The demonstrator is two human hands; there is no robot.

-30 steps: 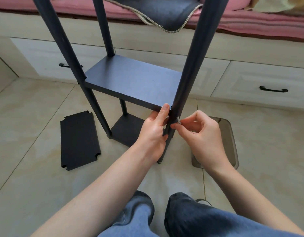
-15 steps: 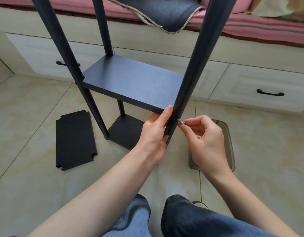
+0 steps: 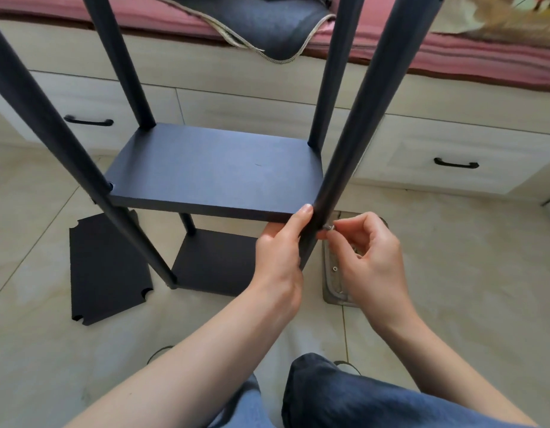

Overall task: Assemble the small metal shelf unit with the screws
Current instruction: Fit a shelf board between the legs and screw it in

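Beige floor tiles (image 3: 51,350) are lying underfoot. Pale drawers (image 3: 453,156) with black handles (image 3: 456,164) are running along the back beneath a pink bed cover (image 3: 483,60). A dark cloth (image 3: 267,29) with pale trim is hanging over the bed's edge.

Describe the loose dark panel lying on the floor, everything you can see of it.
The loose panel is a flat, matte black rectangle that looks like painted metal or board. The three corners in view have rounded notches; the fourth is hidden behind the front left post. It lies flat on the tiled floor, slightly askew, left of the shelf unit's bottom shelf. Neither hand touches it.
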